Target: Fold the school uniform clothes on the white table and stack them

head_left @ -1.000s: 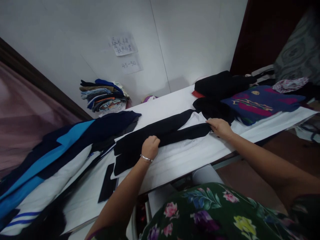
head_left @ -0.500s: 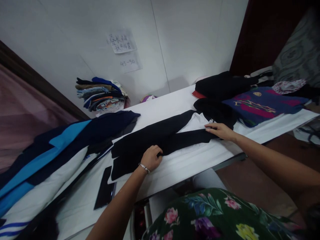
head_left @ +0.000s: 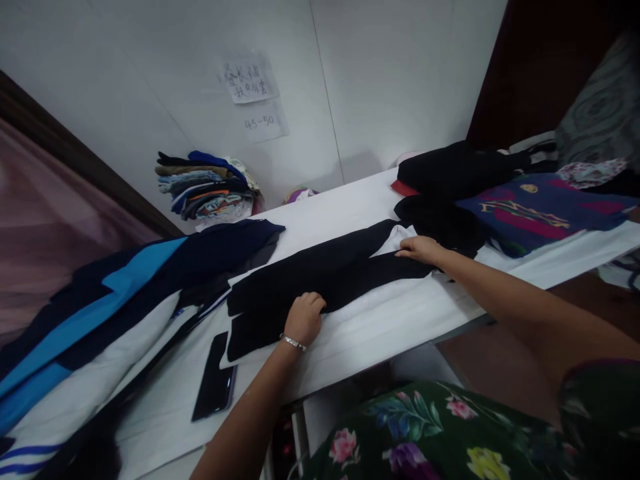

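Note:
A black-and-white long-sleeved garment [head_left: 295,270] lies on the white table in front of me. Its black sleeves are laid lengthwise across it, and white cloth shows between them and along the near edge. My left hand [head_left: 306,319] grips the near edge of the black cloth with curled fingers, the fingertips partly hidden. Farther right, my right hand [head_left: 421,249] pinches the upper edge of the nearer sleeve, beside the white patch. A dark phone [head_left: 215,380] lies at the garment's left end.
Dark blue, light blue and white clothes [head_left: 135,287] are heaped at left. A stack of folded clothes [head_left: 207,187] stands against the wall. On the right lie a printed purple-blue garment [head_left: 530,210] and black clothes [head_left: 445,170]. The table's front edge [head_left: 370,363] runs close to my body.
My right hand has moved left along the nearer sleeve, from near its end, and the sleeve lies wider over the white cloth. My left hand stays at the near edge. The view has shifted slightly.

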{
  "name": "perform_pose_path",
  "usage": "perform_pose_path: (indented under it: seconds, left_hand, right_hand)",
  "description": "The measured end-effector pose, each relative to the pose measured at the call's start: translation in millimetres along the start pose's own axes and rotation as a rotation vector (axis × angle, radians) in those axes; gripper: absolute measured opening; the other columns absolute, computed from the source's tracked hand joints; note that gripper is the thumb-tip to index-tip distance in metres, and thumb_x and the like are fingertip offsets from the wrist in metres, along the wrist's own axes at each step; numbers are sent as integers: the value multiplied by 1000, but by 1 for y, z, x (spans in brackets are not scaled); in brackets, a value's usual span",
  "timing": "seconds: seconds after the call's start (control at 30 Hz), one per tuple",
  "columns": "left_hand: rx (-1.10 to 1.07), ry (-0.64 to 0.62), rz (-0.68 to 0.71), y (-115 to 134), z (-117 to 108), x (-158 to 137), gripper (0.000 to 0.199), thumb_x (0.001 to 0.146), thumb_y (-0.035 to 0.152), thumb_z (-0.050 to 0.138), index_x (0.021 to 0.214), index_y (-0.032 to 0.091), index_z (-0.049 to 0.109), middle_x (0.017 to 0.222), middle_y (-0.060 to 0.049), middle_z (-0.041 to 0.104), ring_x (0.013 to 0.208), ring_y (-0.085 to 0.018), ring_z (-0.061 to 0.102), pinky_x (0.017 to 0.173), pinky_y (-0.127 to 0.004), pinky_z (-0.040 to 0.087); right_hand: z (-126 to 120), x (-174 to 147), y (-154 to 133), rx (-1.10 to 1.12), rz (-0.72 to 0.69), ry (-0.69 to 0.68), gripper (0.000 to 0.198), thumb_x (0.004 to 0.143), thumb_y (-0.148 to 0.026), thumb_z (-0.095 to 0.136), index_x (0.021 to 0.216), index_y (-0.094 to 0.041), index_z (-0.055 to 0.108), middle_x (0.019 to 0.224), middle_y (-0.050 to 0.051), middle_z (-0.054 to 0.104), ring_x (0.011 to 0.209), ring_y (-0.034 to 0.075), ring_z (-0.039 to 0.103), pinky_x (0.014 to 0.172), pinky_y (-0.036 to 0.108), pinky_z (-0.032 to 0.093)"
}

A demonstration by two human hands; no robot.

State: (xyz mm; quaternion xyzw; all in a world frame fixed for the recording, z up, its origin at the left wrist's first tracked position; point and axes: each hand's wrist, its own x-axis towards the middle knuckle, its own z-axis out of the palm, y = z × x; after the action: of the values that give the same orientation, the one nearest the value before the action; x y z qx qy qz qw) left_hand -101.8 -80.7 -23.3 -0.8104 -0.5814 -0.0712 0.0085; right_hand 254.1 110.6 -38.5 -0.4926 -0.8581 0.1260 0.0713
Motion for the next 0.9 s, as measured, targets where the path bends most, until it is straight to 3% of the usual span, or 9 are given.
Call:
perform_pose_path:
  seconds: [0.2,0.3,0.37,0.43,0.53,0.6,0.7,0.8,0.9]
  left_hand:
    - [-7,-15,9,-10,-7,-16,33,66,-1,50,90,18,64,98,-7,64,92,-23,55,78,-36,44]
    - [-128,0,36,-11,-14,-22,19,74,12,57,90,19,63,94,-5,65,88,-21,57,77,-35,46]
    - [-195,91,19,-10,-21,-21,12,82,26,57,90,20,63,93,-5,66,88,-20,59,79,-35,47]
    - [-204,233,-10,-6,-27,-13,18,87,33,53,93,20,63,99,-7,67,95,-21,60,85,-36,47]
    - [-124,351,-42,4,-27,8,30,91,37,49,110,19,62,123,-11,62,118,-25,53,101,-43,39]
    - [-44,301,-77,11,-18,22,44,91,42,48,127,18,55,141,-12,49,133,-28,39,110,-49,29]
    - [36,93,-164,17,3,37,61,91,51,44,142,18,41,152,-12,33,141,-31,25,112,-56,20]
    - [59,-79,-198,16,19,40,67,91,57,38,145,18,36,154,-10,29,143,-30,22,113,-56,19]
    - [88,-108,-195,13,24,39,69,91,60,34,147,19,33,155,-9,26,144,-29,19,114,-55,18]
  right_hand:
    - [-4,-10,-4,-84,-57,-17,35,89,-50,47,94,-22,67,93,6,70,84,21,62,66,28,39]
    - [-5,-13,-8,-182,-42,18,34,90,-46,47,104,-21,67,105,8,69,93,24,63,69,29,42]
    - [-5,-16,-11,-194,-5,33,32,90,-39,47,106,-20,67,109,9,69,97,25,63,73,31,44]
    - [-6,-20,-18,-170,37,52,30,87,-32,49,108,-20,67,111,10,68,100,26,63,78,33,45]
    - [-4,-30,-40,-99,17,149,33,87,-29,48,113,-20,65,118,10,66,110,27,59,92,41,42]
    - [1,-40,-59,-31,-39,239,38,92,-35,41,120,-20,62,127,11,61,120,28,53,101,48,36]
    - [14,-55,-81,20,-131,292,49,95,-47,34,133,-22,53,143,12,46,135,29,37,109,55,24]
    - [28,-60,-82,-11,-174,153,60,92,-57,37,142,-23,44,151,11,35,141,30,26,111,57,17]
    - [36,-55,-71,-19,-159,31,66,90,-61,38,145,-24,39,154,9,27,142,31,21,112,57,17]
